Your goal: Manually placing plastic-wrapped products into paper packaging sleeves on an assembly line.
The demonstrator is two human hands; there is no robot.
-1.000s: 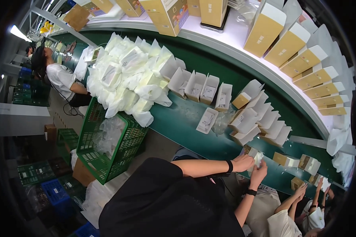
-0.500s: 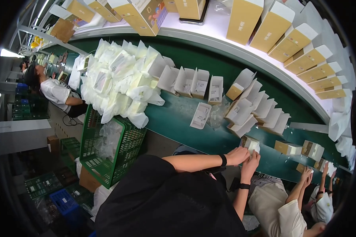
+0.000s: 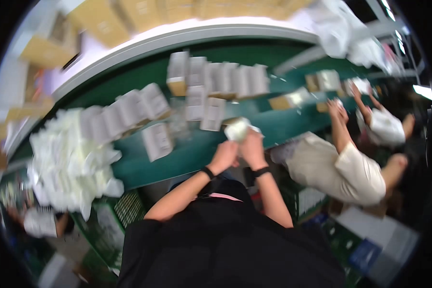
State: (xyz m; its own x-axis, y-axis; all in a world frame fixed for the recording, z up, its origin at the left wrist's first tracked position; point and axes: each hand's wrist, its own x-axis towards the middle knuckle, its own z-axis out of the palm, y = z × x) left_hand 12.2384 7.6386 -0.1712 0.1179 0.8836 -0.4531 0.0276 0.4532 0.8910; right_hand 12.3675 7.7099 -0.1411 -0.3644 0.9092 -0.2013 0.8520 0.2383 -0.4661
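Observation:
My left hand [image 3: 224, 156] and my right hand [image 3: 252, 148] meet over the green work table [image 3: 187, 161], close to its near edge. Between them is a small box in white wrapping [image 3: 236, 129], with a tan side showing at its far end. My left fingers close on its near left side, and the right ones grip its right side, where a bit of white wrap sticks out. Motion blur hides the exact finger placement. Just beyond the hands stand open grey-white cartons [image 3: 213, 114] and some clear plastic [image 3: 179, 126].
A heap of white-wrapped packages [image 3: 74, 156] covers the table's left end. Carton rows [image 3: 132, 110] stand along the back, below a shelf of yellow boxes [image 3: 98, 21]. A green crate [image 3: 128, 208] sits below left. A co-worker in beige [image 3: 341, 170] works at right.
The view has swung to the right, so my hands and the wrapped box now appear nearer the middle. Both hands stay on the box.

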